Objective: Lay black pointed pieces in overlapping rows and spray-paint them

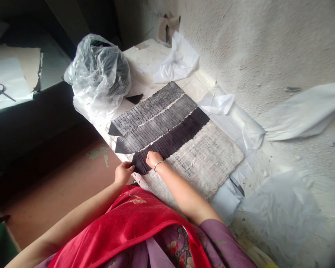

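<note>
L hand (123,172): pinching end, blk row (174,138); R hand (154,160): curled atop

Board (206,152) lay on the table (141,56), before the person; on it, side by side, near row (174,142), middle row (162,124) and far row (149,108). Left hand (124,172) was at near row's left end — right hand (154,160) just right of it. Plastic bag (99,70) sat on the table, left of far row, loose piece (134,99) between them. Wall (268,44) stood to the right.
</note>
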A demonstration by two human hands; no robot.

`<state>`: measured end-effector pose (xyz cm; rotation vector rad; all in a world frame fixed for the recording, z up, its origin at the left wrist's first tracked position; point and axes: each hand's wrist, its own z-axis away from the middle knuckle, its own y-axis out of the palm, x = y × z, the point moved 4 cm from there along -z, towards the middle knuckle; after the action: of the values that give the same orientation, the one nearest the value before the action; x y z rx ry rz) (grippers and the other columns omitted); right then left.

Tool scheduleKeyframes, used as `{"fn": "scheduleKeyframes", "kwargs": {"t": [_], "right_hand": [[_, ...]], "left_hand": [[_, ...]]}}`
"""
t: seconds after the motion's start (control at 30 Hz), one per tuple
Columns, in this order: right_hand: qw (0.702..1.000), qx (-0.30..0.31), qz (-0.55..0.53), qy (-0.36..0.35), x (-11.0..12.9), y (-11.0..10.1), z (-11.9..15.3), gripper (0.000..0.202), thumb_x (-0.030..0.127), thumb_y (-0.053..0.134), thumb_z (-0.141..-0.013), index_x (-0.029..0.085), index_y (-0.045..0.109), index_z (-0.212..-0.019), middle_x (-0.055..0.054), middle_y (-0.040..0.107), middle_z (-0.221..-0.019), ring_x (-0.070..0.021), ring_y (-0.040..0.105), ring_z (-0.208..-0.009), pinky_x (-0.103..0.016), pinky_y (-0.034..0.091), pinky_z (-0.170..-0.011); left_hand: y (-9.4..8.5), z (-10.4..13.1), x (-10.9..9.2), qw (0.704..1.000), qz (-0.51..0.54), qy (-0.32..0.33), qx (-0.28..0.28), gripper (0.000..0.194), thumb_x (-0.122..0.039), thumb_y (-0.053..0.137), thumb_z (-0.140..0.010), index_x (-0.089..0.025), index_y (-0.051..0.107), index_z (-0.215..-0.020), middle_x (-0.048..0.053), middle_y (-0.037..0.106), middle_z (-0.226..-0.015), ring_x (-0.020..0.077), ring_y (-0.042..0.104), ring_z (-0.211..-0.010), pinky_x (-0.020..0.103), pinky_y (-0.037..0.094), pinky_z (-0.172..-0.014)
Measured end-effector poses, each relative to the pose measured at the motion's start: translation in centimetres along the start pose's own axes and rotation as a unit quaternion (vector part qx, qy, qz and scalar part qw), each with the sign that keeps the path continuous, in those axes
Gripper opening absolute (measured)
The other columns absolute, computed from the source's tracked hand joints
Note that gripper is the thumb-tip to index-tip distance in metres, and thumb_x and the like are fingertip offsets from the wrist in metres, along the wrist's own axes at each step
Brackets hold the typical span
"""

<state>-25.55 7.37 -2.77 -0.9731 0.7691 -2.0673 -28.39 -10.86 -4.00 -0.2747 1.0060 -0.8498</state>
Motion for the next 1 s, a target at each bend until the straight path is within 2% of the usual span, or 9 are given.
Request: {"fn": "scheduleKeyframes", "kwargs": {"t": [0.23, 0.57, 1.0], "right_hand": [[1.000, 0.007, 0.010, 0.009, 0.2, 0.2, 0.1, 0.031, 0.039, 0.057, -0.080, 0.015, 0.060, -0.098, -0.012, 0.068, -0.099, -0.0203, 0.062, -0.095, -0.027, 0.044, -0.080], [1.000, 0.001, 0.022, 0.016, 0.5, 0.1, 0.1, 0.032, 0.037, 0.057, -0.080, 0.012, 0.058, -0.099, -0.015, 0.068, -0.099, -0.0225, 0.063, -0.095, -0.029, 0.046, -0.079], [1.000, 0.002, 0.014, 0.022, 0.6, 0.1, 0.1, 0.032, 0.036, 0.056, -0.079, 0.012, 0.058, -0.100, -0.014, 0.068, -0.099, -0.0228, 0.063, -0.095, -0.029, 0.046, -0.078]], "left_hand": [[0.1, -0.1, 0.3, 1.000, 0.020, -0.002, -0.008, 0.028, -0.032, 0.063, -0.067, -0.015, 0.066, -0.089, 0.007, 0.070, -0.079, 0.0196, 0.066, -0.070, 0.026, 0.048, -0.062], [0.1, -0.6, 2.2, 0.998, 0.062, -0.020, -0.006, 0.032, -0.035, 0.064, -0.065, -0.014, 0.068, -0.089, 0.006, 0.070, -0.072, 0.0182, 0.065, -0.063, 0.028, 0.050, -0.064], [0.6, -0.9, 2.8, 0.992, 0.113, -0.050, -0.009, 0.036, -0.035, 0.066, -0.064, -0.012, 0.068, -0.092, 0.007, 0.070, -0.074, 0.0172, 0.065, -0.062, 0.027, 0.051, -0.062]]}}
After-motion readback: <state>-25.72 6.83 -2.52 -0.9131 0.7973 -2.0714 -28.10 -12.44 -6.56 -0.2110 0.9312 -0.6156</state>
